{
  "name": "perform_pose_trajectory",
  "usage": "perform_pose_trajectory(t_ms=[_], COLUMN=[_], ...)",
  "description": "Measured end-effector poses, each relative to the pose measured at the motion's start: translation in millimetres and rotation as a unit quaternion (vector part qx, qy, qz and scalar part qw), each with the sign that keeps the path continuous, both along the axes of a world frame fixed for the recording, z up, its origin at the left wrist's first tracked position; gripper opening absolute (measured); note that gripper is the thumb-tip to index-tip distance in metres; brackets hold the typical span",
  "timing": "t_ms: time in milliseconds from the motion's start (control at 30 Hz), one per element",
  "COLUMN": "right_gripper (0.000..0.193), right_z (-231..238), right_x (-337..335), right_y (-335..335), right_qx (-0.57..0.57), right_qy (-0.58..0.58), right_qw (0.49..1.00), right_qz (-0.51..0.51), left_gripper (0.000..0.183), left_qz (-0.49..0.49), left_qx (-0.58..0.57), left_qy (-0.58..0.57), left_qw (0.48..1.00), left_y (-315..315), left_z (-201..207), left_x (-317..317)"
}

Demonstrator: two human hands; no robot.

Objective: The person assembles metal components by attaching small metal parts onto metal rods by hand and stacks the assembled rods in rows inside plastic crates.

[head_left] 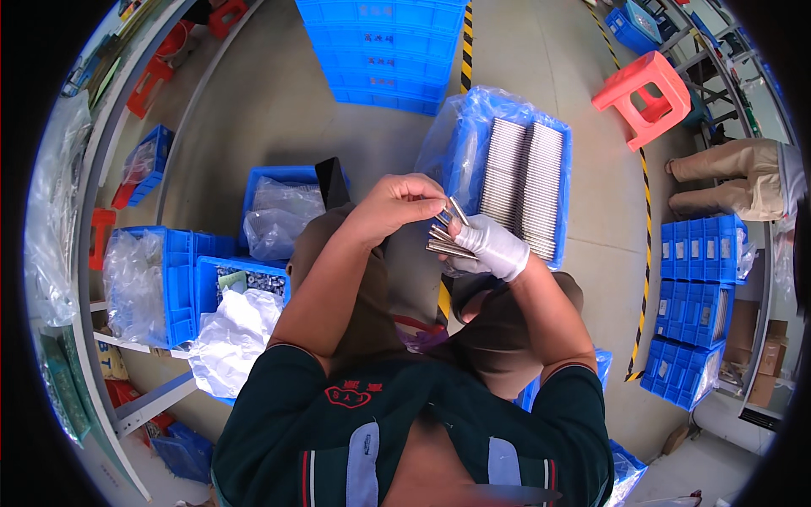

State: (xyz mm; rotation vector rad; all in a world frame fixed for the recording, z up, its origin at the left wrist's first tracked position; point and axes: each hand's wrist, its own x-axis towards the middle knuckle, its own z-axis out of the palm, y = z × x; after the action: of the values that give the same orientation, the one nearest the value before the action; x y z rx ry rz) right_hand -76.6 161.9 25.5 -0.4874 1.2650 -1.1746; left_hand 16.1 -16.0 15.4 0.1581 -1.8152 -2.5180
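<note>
My right hand, in a white glove, is closed around a small bundle of short shiny metal rods. Their ends fan out toward my left hand. My bare left hand pinches at the upper end of the bundle, its thumb and finger on a metal rod; the exact grip is partly hidden. Just beyond both hands sits a blue crate lined with clear plastic. Inside it, two long rows of slim metal pieces are stacked closely side by side.
Tall stacked blue crates stand ahead. At left, a blue bin of small metal parts has white plastic over it. A red stool and stacked blue bins are at right, near another person's legs.
</note>
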Motion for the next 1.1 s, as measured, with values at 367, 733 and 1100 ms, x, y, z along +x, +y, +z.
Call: perform_pose_trajectory(t_ms=[367,733,1100], right_gripper=[0.043,0.040,0.040], right_z=[-19,-11,-21], right_x=[3,3,5], right_y=[-1,-3,0], right_qx=[0.017,0.036,0.041], right_qy=[0.036,0.033,0.039], right_qw=[0.998,0.999,0.998], right_qz=[-0.058,0.015,-0.017], left_gripper=[0.010,0.011,0.012], left_qz=[-0.009,0.005,-0.038], left_qx=[-0.070,-0.091,-0.099], left_qy=[0.021,-0.007,-0.034], left_qw=[0.997,0.996,0.994], left_y=[-2,-3,-1], left_z=[-6,-2,-5], left_x=[0,1,-2])
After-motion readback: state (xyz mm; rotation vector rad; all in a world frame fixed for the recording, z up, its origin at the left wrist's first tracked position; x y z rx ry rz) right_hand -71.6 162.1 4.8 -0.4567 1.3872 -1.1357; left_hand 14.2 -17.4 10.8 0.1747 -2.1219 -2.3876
